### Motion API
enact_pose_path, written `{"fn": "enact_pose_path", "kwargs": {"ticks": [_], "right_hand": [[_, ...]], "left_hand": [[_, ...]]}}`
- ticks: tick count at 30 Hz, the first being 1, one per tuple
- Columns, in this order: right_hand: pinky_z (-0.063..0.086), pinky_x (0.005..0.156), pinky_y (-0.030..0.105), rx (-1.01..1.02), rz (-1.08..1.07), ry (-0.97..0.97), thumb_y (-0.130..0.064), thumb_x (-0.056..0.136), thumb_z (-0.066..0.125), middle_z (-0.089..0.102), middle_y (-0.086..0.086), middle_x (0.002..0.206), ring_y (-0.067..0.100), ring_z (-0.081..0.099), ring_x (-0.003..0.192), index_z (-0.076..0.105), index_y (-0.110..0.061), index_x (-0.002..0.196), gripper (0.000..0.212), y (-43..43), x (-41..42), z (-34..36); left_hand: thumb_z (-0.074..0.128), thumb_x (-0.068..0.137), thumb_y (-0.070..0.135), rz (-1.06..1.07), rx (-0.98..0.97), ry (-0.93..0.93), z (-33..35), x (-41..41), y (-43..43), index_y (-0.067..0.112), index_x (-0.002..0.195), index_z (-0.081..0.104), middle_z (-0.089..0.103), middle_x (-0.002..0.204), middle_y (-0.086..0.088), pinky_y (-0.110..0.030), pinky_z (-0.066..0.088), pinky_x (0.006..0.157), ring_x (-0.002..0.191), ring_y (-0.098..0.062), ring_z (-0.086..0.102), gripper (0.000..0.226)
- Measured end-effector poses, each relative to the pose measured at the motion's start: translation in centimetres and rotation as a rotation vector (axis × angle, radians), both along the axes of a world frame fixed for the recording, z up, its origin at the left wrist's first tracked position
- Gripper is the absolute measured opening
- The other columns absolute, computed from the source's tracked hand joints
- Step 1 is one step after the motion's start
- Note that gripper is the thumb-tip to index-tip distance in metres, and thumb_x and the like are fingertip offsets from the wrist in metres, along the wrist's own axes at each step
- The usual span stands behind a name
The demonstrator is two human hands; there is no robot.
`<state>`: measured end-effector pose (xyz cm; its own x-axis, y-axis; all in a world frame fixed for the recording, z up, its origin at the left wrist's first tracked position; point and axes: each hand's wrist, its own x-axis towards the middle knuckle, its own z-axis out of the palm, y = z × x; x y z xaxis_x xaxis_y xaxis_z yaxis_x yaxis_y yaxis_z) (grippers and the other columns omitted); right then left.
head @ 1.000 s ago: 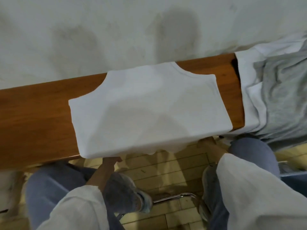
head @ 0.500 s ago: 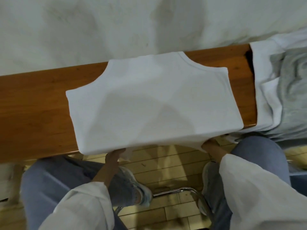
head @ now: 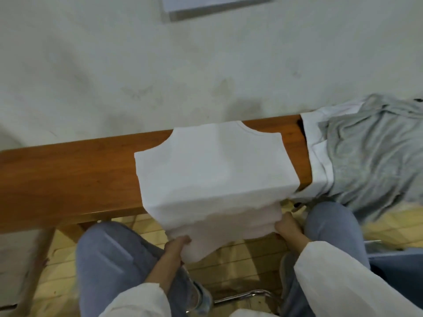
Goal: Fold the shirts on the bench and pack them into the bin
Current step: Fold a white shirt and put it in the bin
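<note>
On the bench [head: 68,170], toward its right end, the shirt [head: 212,170] lies flat with the neckline at the wall [head: 137,65] side and the lower part hanging over the front edge. The left hand [head: 176,245] grips the hanging hem at its left corner, fingers curled round the cloth. The right hand [head: 287,227] grips the same hem at its right side. The step in hand appears to be the lengthwise fold: the hem is held at both corners, ready to be carried up over the body of the shirt. The next move calls for raising both corners together, keeping the hem taut and level, and laying it square toward the neckline so that the sides stay aligned; uneven lift would skew the fold. Just beside the shirt, at the bench end, a pile [head: 366,156] of unfolded garments waits, grey cloth over white, so most of the task appears to remain. No bin can be identified with certainty: a blue-grey edge [head: 393,259] at the lower right may belong to one, but its inside is hidden.
</note>
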<state>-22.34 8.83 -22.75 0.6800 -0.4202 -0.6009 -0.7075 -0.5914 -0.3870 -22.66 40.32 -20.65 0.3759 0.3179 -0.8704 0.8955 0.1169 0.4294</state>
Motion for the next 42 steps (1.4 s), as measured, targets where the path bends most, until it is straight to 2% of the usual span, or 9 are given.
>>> {"fn": "enact_pose_path", "kwargs": {"ticks": [5, 11, 15, 20, 22, 27, 36, 39, 42], "right_hand": [[0.042, 0.073, 0.034, 0.005, -0.177, -0.461, -0.012, 0.091, 0.055, 0.054, 0.007, 0.095, 0.029, 0.056, 0.087, 0.04, -0.01, 0.115, 0.029, 3.2, -2.7, 7.8], [0.047, 0.064, 0.029, 0.229, -0.087, -0.501, -0.015, 0.095, 0.053, 0.061, 0.006, 0.079, 0.022, 0.057, 0.07, 0.059, -0.01, 0.096, 0.008, 4.4, -2.8, 13.0], [0.045, 0.042, 0.022, 0.683, -0.229, -0.398, -0.004, 0.09, 0.06, 0.056, 0.005, 0.051, 0.012, 0.049, 0.04, 0.065, 0.002, 0.099, 0.013, 2.5, -1.5, 17.4], [0.057, 0.056, 0.024, 1.298, -0.725, -0.554, -0.013, 0.093, 0.056, 0.059, 0.0, 0.061, 0.011, 0.057, 0.062, 0.062, -0.012, 0.089, 0.007, -0.9, 3.0, 21.8], [0.059, 0.063, 0.027, 1.337, -0.75, -0.552, -0.011, 0.093, 0.053, 0.067, 0.004, 0.08, 0.014, 0.064, 0.074, 0.062, -0.008, 0.094, 0.009, -1.5, 4.7, 22.3], [0.054, 0.081, 0.037, 0.969, -0.514, -0.412, 0.014, 0.085, 0.053, 0.065, 0.012, 0.108, 0.027, 0.065, 0.094, 0.047, -0.007, 0.125, 0.046, -1.0, 6.9, 20.6], [0.05, 0.092, 0.038, 0.17, 0.018, -0.691, -0.002, 0.091, 0.054, 0.056, 0.009, 0.125, 0.027, 0.059, 0.105, 0.029, -0.019, 0.144, 0.061, 2.7, 7.1, 17.6], [0.035, 0.11, 0.037, -0.105, 0.258, -0.766, -0.02, 0.096, 0.051, 0.048, 0.006, 0.139, 0.024, 0.046, 0.126, 0.042, -0.018, 0.138, 0.043, 6.0, 7.2, 16.3], [0.011, 0.118, 0.046, -0.311, 0.481, -0.545, -0.041, 0.1, 0.034, 0.023, 0.006, 0.156, 0.027, 0.018, 0.144, 0.024, -0.019, 0.148, 0.054, 8.1, 7.6, 14.8]], "left_hand": [[0.056, 0.087, 0.004, -0.107, 0.176, -0.211, 3.3, -3.2, -1.8, 0.0, 0.111, 0.047, 0.052, 0.106, -0.021, -0.033, 0.039, 0.073, 0.088, -0.031, 0.05, 0.025], [0.062, 0.089, 0.012, -0.133, 0.362, -0.584, 6.9, -5.1, -1.6, 0.009, 0.112, 0.045, 0.057, 0.107, -0.009, -0.036, 0.047, 0.081, 0.096, -0.03, 0.057, 0.029], [0.063, 0.09, 0.011, -0.025, 0.173, -0.818, 13.5, -5.0, -1.8, 0.014, 0.095, 0.063, 0.066, 0.1, -0.009, -0.047, 0.051, 0.088, 0.096, -0.03, 0.061, 0.006], [0.053, 0.092, 0.003, 0.355, -0.507, -0.92, 22.8, 1.3, 2.1, 0.007, 0.108, 0.059, 0.061, 0.098, -0.007, -0.026, 0.055, 0.062, 0.084, -0.018, 0.061, 0.018], [0.042, 0.091, -0.01, 0.301, -0.481, -0.83, 23.5, 4.1, 3.3, -0.001, 0.129, 0.046, 0.055, 0.118, -0.017, -0.022, 0.055, 0.065, 0.088, -0.02, 0.06, 0.039], [0.064, 0.084, -0.008, 0.12, -0.072, -0.499, 18.8, 7.5, 5.3, -0.009, 0.126, 0.048, 0.062, 0.08, -0.019, -0.031, 0.053, 0.051, 0.057, -0.021, 0.062, 0.045], [0.047, 0.095, 0.008, 0.093, 0.463, -0.748, 15.8, 3.9, 6.4, 0.005, 0.09, 0.055, 0.059, 0.071, -0.016, -0.035, 0.047, 0.055, 0.056, -0.025, 0.051, 0.01], [0.043, 0.098, 0.008, 0.309, 0.157, -0.539, 12.6, 0.6, 4.1, 0.003, 0.083, 0.051, 0.053, 0.071, -0.017, -0.033, 0.041, 0.052, 0.058, -0.025, 0.048, 0.018], [0.04, 0.101, 0.024, 0.689, -0.507, -0.114, 10.5, 0.4, 4.0, -0.001, 0.104, 0.048, 0.055, 0.094, -0.02, -0.043, 0.048, 0.071, 0.085, -0.033, 0.056, 0.026]]}}
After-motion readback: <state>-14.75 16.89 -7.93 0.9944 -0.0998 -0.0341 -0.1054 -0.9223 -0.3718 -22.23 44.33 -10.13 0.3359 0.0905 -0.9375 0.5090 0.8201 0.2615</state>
